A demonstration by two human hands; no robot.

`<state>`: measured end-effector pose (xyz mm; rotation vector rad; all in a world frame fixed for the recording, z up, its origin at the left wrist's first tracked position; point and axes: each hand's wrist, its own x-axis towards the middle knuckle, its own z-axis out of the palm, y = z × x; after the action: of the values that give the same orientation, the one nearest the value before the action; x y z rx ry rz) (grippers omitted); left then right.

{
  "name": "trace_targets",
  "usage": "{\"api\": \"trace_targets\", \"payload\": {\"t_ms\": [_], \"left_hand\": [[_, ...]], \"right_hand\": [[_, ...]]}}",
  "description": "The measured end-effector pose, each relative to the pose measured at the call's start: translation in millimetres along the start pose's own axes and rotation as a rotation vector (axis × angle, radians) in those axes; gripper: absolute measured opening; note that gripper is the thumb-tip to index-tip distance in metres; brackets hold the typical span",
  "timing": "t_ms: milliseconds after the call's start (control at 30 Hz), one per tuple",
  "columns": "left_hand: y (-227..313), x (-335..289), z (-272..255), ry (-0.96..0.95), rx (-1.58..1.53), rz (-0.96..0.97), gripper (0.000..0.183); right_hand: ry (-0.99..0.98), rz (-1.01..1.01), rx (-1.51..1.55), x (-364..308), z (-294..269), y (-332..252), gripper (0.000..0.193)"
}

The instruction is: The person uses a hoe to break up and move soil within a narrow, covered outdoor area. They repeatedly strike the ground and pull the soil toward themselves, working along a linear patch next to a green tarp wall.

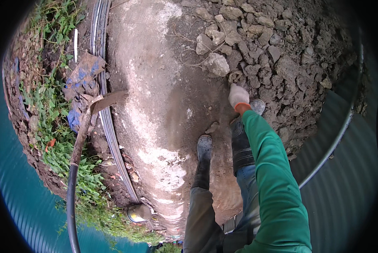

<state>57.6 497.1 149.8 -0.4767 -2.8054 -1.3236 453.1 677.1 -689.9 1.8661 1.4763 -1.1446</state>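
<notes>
My right hand (238,95), in a pale work glove with an orange cuff, reaches down to the near edge of a heap of broken earth and stones (288,84). Its fingers look closed; a brownish clod (236,77) lies right at the fingertips, and whether they grip it is hidden. My left hand is out of view. On the left a hoe (80,141) slants up from the lower edge, its rusty blade (109,101) over the bundle of pipes. The lower handle is sleeved in black.
My boots (204,145) stand on a pale, dusty concrete strip (155,105). Grey pipes (113,143) run along its left side, beside green creepers (49,143), a torn blue-brown sack (81,80) and a tipped can (138,213). Corrugated sheeting (345,168) and a metal pipe (338,137) border the right.
</notes>
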Motion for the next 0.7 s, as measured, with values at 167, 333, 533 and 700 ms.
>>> {"api": "trace_targets", "payload": {"t_ms": [167, 333, 533, 700], "left_hand": [[-8, 6, -41, 0.0, -0.09, -0.018, 0.014], [-8, 37, -77, -0.371, -0.244, -0.439, 0.018], [-25, 65, -78, -0.184, -0.04, 0.399, 0.053], [-16, 80, -63, -0.344, -0.073, 0.482, 0.057]], "right_hand": [[-0.1, -0.169, 0.28, -33, -80, 38, 0.028], [-0.574, 0.082, 0.975, -122, -148, 82, 0.039], [-0.263, 0.016, 1.667, -343, -151, 140, 0.037], [-0.093, -0.131, 1.885, -466, -151, 154, 0.021]]}}
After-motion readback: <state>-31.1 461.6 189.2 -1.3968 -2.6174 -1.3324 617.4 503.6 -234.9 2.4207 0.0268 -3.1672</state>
